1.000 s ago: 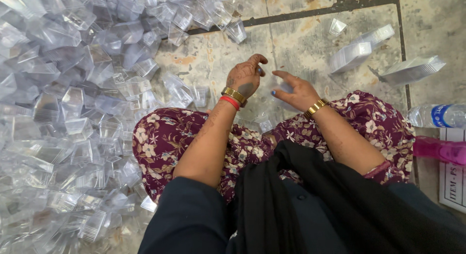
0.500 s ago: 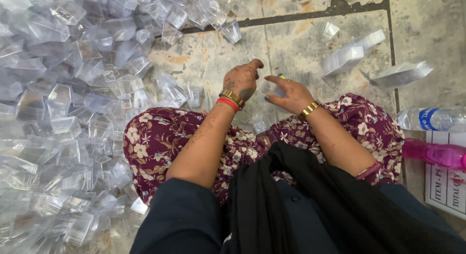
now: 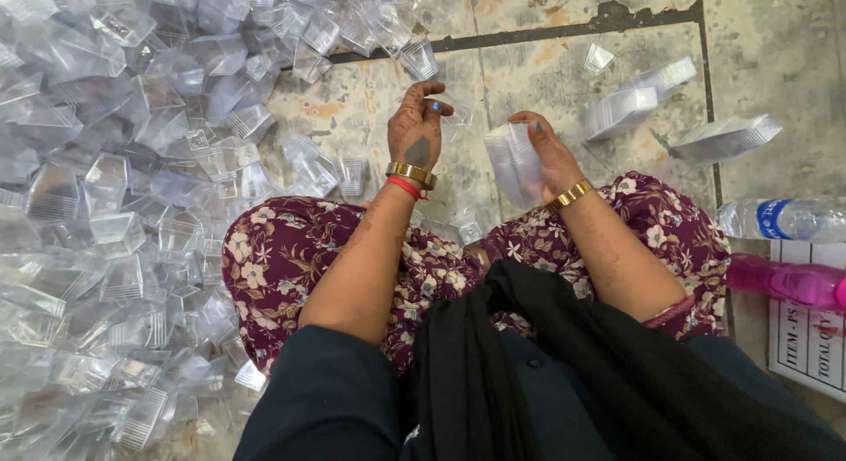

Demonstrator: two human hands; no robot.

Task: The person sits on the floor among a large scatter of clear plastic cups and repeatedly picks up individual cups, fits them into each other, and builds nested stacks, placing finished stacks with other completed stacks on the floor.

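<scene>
The right hand [image 3: 553,152] grips a nested stack of clear plastic cups [image 3: 515,166] above the lap; the left hand [image 3: 418,130] pinches 1 clear cup [image 3: 456,115]. Align its rim squarely before pressing it onto the stack.

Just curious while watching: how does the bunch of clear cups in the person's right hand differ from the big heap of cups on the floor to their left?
The cups in the right hand are nested into one tight stack; the heap lies loose and jumbled. The stack is held above the lap; the heap rests on the floor. The stack is small; the heap is far bigger. Both are clear plastic.
</scene>
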